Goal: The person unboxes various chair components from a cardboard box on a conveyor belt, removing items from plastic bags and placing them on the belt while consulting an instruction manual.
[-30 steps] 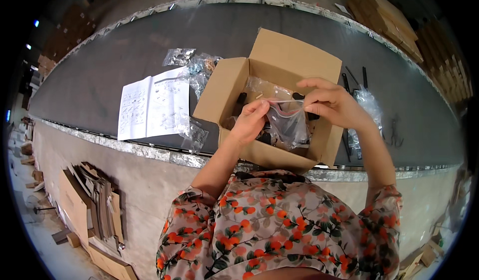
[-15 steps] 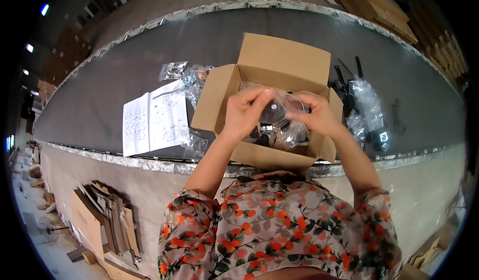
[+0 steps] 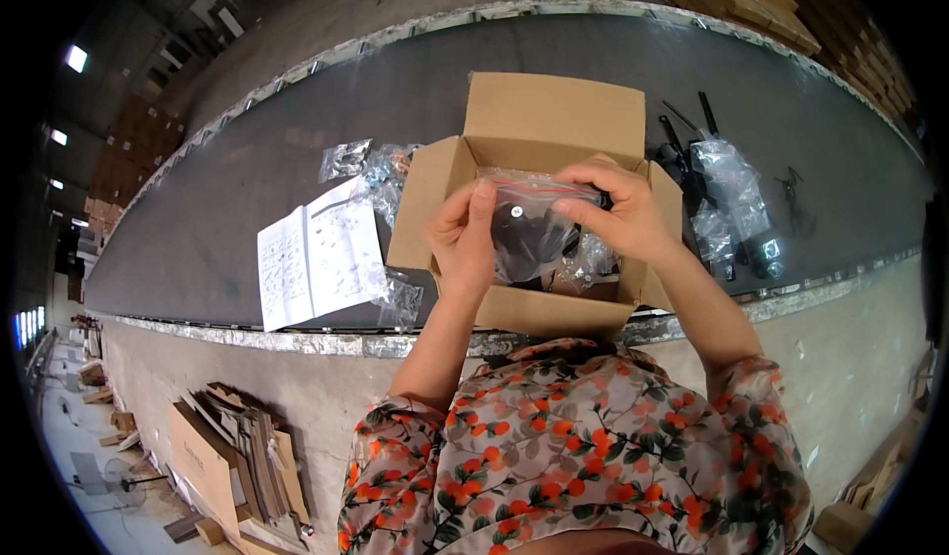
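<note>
A clear zip bag with a reddish seal strip and a small round white spot is stretched between my two hands. My left hand pinches its left top corner between thumb and fingers. At the other end of the seal, my right hand grips the top edge, thumb underneath. Both hands are over an open cardboard box with its flaps spread. Inside the box, partly hidden by the bag, lie more clear-wrapped parts and dark pieces.
Left of the box an instruction sheet lies unfolded, with bagged small hardware beside it and another small bag near the edge. Black parts in clear wrap lie right. All rest on a dark conveyor belt. Flattened cardboard leans below.
My hands have moved apart, my left one going left, and the bag that was bunched between them now hangs spread with its seal pulled straight. The whole view has shifted slightly.
</note>
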Tool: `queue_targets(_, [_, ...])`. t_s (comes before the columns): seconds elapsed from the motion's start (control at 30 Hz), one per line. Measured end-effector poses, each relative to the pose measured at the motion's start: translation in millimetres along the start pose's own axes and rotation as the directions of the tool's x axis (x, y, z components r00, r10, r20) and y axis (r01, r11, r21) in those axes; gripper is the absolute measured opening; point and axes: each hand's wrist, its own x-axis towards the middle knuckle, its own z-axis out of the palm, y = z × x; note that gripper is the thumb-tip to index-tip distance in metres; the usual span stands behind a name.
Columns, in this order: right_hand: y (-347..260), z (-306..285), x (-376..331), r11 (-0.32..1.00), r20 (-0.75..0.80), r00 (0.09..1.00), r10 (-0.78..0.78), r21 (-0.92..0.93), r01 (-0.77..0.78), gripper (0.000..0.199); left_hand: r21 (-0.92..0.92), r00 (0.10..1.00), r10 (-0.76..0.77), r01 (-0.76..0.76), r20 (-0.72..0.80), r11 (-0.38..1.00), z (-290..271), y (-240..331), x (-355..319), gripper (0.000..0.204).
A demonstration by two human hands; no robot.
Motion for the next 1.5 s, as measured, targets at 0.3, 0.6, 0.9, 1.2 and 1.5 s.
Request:
queue_targets(0.3, [19, 8, 9, 0.990, 0.101, 0.986, 0.133, -0.068, -0.127, 0.011, 0.246, 0.986, -0.002, -0.039, 0.167, 0.968, -9, -26, 11, 0.019])
queue_targets(0.6, [108, 26, -1, 0.915, 0.160, 0.905, 0.394, 0.024, -0.403, 0.016, 0.447, 0.806, -0.510, 0.353, 0.301, 0.822, -37, -84, 43, 0.024])
queue_targets(0.9, [151, 24, 14, 0.872, 0.086, 0.875, 0.477, 0.077, -0.483, 0.017, 0.189, 0.741, -0.554, 0.524, 0.380, 0.830, -30, -119, 76, 0.020])
queue_targets(1.2, [153, 26, 17, 0.883, 0.043, 0.884, 0.466, 0.044, -0.467, 0.016, 0.049, 0.706, -0.612, 0.640, 0.358, 0.767, -31, -147, 80, 0.018])
queue_targets(1.5, [155, 25, 29, 0.865, 0.144, 0.856, 0.496, -0.001, -0.501, 0.015, 0.036, 0.698, -0.640, 0.667, 0.321, 0.744, -31, -150, 79, 0.018])
